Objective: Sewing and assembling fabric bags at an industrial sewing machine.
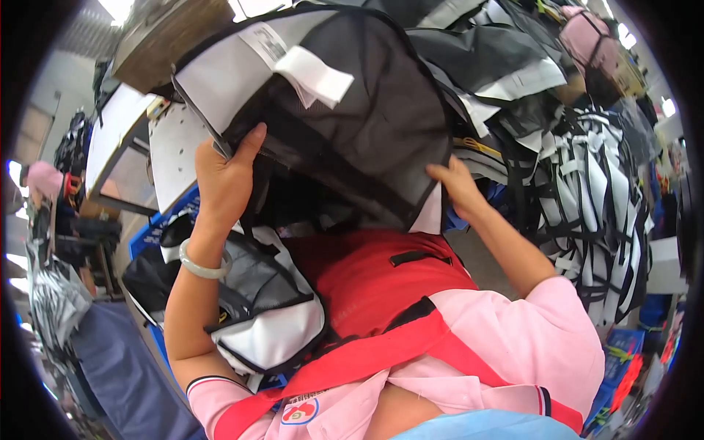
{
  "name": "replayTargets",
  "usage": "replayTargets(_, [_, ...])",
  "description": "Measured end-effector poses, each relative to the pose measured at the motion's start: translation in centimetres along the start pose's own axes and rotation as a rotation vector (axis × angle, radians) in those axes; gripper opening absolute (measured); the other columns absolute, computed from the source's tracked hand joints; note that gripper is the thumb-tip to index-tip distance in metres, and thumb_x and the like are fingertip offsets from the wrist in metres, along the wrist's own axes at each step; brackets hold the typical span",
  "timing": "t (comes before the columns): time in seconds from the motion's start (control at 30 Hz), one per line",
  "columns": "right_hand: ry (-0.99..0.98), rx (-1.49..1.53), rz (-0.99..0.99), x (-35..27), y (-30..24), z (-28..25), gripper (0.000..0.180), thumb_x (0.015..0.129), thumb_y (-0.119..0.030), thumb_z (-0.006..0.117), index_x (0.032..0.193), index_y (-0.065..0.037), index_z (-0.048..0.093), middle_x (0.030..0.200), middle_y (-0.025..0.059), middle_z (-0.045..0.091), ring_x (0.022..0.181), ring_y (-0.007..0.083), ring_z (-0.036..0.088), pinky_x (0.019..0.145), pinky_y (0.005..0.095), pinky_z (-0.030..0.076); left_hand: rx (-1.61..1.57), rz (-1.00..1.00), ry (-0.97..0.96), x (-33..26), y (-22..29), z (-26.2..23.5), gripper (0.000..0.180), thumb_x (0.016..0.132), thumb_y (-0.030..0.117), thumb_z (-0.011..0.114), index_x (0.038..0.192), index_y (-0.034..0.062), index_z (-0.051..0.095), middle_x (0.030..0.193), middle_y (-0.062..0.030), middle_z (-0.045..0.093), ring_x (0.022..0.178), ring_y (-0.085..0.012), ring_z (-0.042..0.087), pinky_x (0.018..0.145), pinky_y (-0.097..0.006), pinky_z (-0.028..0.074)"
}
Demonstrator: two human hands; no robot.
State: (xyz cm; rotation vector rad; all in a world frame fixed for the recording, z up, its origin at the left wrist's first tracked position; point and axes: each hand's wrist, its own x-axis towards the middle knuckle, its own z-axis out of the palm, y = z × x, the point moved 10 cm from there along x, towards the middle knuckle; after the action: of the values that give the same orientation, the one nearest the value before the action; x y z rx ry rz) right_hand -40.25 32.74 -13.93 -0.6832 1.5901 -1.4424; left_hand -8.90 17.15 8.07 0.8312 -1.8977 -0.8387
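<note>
A large rounded bag panel (359, 95) of black mesh with a light grey fabric side is held up in front of me. White label tags (312, 77) hang from its upper left part. My left hand (226, 170) grips its left edge, with the thumb lying over the fabric. At the lower right edge, beside a pale corner, my right hand (458, 185) pinches the panel between thumb and fingers. Below my left hand, next to my left forearm, lies a grey, black and white sewn bag (271, 323).
Piled dark and grey fabric pieces (484, 62) lie beyond the panel. On the right hang bundles of white and black straps (587, 198). A white table (176, 150) stands at the left, near a blue crate (139, 238). A pink backpack (587, 40) is at the far right.
</note>
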Motion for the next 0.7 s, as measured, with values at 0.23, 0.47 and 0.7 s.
replayTargets(0.23, [0.058, -1.249, -0.421, -1.0, -20.0, -2.0, 0.037, 0.091, -0.028, 0.057, 0.074, 0.004, 0.063, 0.082, 0.0175, 0.067, 0.068, 0.0286, 0.062, 0.064, 0.0370, 0.049, 0.199, 0.164, 0.120, 5.3, 13.4, -1.8, 0.019, 0.087, 0.015, 0.070, 0.093, -0.0036, 0.070, 0.073, 0.0011, 0.064, 0.069, -0.0070, 0.051, 0.065, -0.024, 0.042])
replayTargets(0.47, [-0.005, -0.961, -0.986, -5.7, -24.1, 0.7, 0.040, 0.093, -0.024, 0.055, 0.064, 0.004, 0.057, 0.069, 0.0143, 0.053, 0.063, 0.0311, 0.057, 0.059, 0.0406, 0.043, 0.096, 0.104, 0.236, 4.2, 12.0, -6.8, 0.027, 0.083, 0.007, 0.070, 0.105, -0.0074, 0.068, 0.100, -0.0073, 0.069, 0.087, -0.0140, 0.060, 0.084, -0.027, 0.045])
replayTargets(0.7, [0.006, -0.287, -0.718, 0.7, -40.6, -3.7, 0.031, 0.089, -0.032, 0.067, 0.105, -0.005, 0.068, 0.092, 0.0074, 0.066, 0.083, 0.0164, 0.061, 0.074, 0.0281, 0.048, 0.118, 0.238, 0.530, 7.5, 23.7, -10.1, 0.031, 0.087, 0.011, 0.066, 0.114, -0.0039, 0.064, 0.105, -0.0147, 0.068, 0.085, -0.0198, 0.067, 0.074, -0.029, 0.057])
